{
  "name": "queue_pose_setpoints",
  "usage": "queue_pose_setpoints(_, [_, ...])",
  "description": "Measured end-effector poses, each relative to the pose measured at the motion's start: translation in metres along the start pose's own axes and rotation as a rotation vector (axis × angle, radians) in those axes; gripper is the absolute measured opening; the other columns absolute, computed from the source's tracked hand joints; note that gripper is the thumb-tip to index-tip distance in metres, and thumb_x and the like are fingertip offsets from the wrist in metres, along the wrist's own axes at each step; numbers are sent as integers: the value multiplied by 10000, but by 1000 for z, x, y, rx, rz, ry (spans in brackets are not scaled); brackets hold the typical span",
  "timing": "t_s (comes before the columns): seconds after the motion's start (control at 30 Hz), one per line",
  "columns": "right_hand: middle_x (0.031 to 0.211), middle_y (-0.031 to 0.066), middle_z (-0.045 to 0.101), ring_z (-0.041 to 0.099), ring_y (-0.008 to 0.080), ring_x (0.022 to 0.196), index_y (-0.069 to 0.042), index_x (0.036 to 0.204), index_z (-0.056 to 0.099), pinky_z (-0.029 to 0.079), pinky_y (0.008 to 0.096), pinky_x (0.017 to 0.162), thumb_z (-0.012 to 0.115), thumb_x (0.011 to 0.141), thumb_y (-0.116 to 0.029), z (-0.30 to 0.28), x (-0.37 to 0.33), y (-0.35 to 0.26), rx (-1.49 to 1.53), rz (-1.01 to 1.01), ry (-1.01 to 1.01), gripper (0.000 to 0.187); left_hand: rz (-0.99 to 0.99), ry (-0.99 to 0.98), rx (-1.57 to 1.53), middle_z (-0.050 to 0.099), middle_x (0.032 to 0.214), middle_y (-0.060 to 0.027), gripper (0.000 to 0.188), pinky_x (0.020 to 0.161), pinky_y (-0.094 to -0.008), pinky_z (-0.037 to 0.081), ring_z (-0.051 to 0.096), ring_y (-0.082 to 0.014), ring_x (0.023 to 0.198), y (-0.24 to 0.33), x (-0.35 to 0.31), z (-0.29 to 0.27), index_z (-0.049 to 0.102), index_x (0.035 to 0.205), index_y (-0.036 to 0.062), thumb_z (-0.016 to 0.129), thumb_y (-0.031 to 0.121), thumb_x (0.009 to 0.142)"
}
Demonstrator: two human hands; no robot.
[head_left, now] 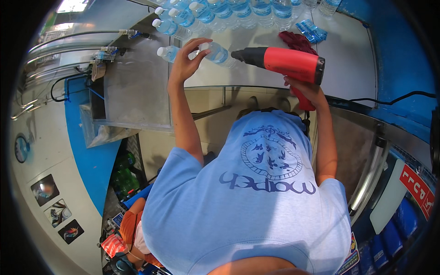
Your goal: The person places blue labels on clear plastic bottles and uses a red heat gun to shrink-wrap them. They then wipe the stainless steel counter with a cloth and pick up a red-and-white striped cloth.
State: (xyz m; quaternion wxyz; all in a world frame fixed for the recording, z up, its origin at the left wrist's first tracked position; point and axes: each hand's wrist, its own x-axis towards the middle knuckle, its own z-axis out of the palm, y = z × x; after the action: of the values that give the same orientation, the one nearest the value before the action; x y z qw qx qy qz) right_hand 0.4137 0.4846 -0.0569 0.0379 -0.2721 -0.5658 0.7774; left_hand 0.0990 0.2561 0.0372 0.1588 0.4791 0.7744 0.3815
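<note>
My left hand (184, 66) pinches the white cap end of a small clear water bottle (220, 56) with a light blue label. The bottle is tilted above the white worktop. In my right hand (312, 93) is the handle of a red heat gun (289, 63), its black nozzle pointing left, close to the bottle's base. Whether a finger presses the trigger is hidden. A second water bottle (167, 53) stands just left of my left hand, partly covered by it.
Several capped bottles (243, 11) crowd the far side of the worktop (348, 59). A dark red cloth (298, 42) and blue plastic pieces (311, 31) lie behind the heat gun. A black cord (398, 97) runs to the right. Metal tubes (68, 36) and a metal tray (137, 82) are at left.
</note>
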Motion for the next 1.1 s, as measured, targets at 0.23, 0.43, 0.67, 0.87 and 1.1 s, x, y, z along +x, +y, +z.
queue_pose_setpoints(0.23, [901,49,697,618,116,669,-28,1102,684,519,284,630,762,933,-189,4,-12,8,30,-58,-24,246,-103,192,628,701,774,-120,480,606,-421,512,660,-314,645,11,37,15,666,878,38,792,498,826])
queue_pose_setpoints(0.43, [890,45,695,626,120,691,-28,1093,683,522,290,638,761,936,-186,9,-8,27,33,-84,6,235,-199,216,701,672,648,-144,573,596,-440,507,676,-359,649,8,52,25,643,814,41,718,609,820])
queue_pose_setpoints(0.67, [878,38,684,623,120,697,-39,1089,675,510,298,661,735,962,-242,2,-19,31,4,35,48,247,-179,249,684,680,710,-127,599,629,-418,514,681,-337,688,12,42,32,661,892,41,765,623,798])
queue_pose_setpoints(0.87, [843,9,670,614,93,705,-52,1076,702,513,275,674,755,943,-331,-18,-35,33,-4,59,135,313,-169,397,654,718,792,-138,558,669,-429,527,696,-341,751,-12,53,11,669,924,53,808,573,779])
queue_pose_setpoints(1.1, [832,26,675,627,100,709,-46,1049,700,495,269,672,736,950,-355,-47,-59,39,-9,37,323,327,-413,348,808,757,910,-152,594,799,-447,564,730,-360,922,-67,90,-61,698,957,79,803,621,739])
